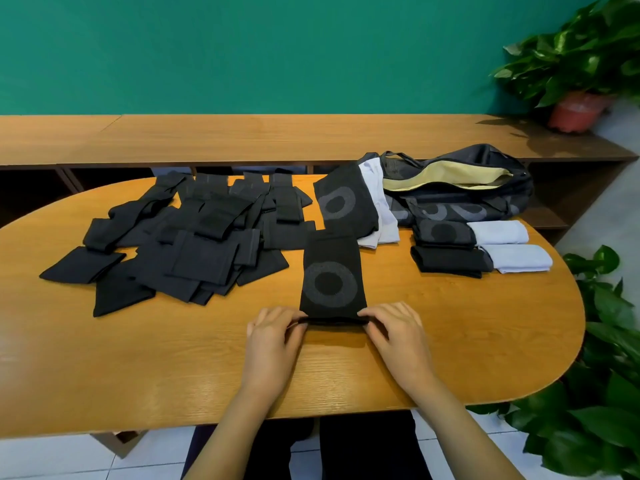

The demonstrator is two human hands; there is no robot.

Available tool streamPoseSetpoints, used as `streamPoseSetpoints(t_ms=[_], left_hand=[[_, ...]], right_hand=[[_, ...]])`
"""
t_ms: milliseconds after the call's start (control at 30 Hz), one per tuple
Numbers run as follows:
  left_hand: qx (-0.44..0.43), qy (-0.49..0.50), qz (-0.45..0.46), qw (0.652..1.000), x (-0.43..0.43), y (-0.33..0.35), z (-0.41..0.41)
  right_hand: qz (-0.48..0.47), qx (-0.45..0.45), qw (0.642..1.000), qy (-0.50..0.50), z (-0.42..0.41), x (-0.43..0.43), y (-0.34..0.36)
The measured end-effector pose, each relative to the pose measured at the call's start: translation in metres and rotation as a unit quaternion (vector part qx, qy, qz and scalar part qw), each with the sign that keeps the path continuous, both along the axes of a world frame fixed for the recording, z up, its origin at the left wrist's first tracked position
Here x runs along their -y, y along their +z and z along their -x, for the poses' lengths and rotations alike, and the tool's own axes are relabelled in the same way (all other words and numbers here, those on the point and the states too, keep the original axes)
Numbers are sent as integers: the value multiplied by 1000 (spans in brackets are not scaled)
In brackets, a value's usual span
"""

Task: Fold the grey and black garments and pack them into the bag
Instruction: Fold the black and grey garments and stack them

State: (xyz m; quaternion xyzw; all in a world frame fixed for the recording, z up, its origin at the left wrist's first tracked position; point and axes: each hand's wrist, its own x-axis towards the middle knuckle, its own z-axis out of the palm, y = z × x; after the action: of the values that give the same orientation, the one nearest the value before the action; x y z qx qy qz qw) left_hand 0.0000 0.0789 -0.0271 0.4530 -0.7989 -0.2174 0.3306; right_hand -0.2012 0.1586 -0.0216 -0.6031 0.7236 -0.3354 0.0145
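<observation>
- A black garment with a grey ring (330, 282) lies flat on an oval wooden table (173, 358), stretching lengthwise away from the person. Every place below is given from this garment.
- The left hand (273, 336) is at its near left corner. Thumb and curled fingers pinch the near hem, which is lifted slightly into a thin roll.
- The right hand (398, 332) is at its near right corner and pinches the same hem in the same way.
- Both forearms reach in from the table's near edge, just this side of the garment.
- To its left, a loose pile of black garments (187, 244) spreads across the table. The pieces overlap at many angles, and the closest one almost touches the garment's far left corner.
- Beyond it and to the right, a dark bag (460, 188) lies on its side with its zip open, showing a pale yellow lining.
- Between the garment and the bag, a second ringed black piece (343, 206) and a white piece (379, 209) lean against the bag's left end.
- To the right of the garment, in front of the bag, sit folded black stacks (446, 247), with folded pale grey pieces (509, 245) beside them.
- Well beyond the garment, a long wooden shelf (277, 136) runs along a green wall (277, 46).
- Far to its right, a potted plant (581, 64) stands on the shelf.
</observation>
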Motion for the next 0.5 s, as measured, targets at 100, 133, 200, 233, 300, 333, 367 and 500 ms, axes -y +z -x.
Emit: streamPoseSetpoints(t_ms=[100,133,200,233,300,333,367,500], left_hand=[[-24,17,8,1000,0,-3,-2],[-30,20,4,999,0,-3,-2],[-43,20,-12,999,-1,-1,-2],[-49,20,-18,998,-2,0,-2],[-52,20,-27,998,-3,2,-1],[-55,19,-33,998,-3,2,-1],[-59,17,-39,997,-3,3,-1],[-59,9,-43,997,-4,3,-1]], right_hand=[[13,32,999,-11,-2,-1,0],[15,40,999,-14,-2,-2,0],[19,45,999,-20,-2,-2,0],[20,47,998,-24,-1,-1,0],[20,59,998,-27,-1,0,-1],[19,66,997,-30,0,0,-1],[18,73,997,-34,0,1,-1],[16,90,995,-48,0,0,0]])
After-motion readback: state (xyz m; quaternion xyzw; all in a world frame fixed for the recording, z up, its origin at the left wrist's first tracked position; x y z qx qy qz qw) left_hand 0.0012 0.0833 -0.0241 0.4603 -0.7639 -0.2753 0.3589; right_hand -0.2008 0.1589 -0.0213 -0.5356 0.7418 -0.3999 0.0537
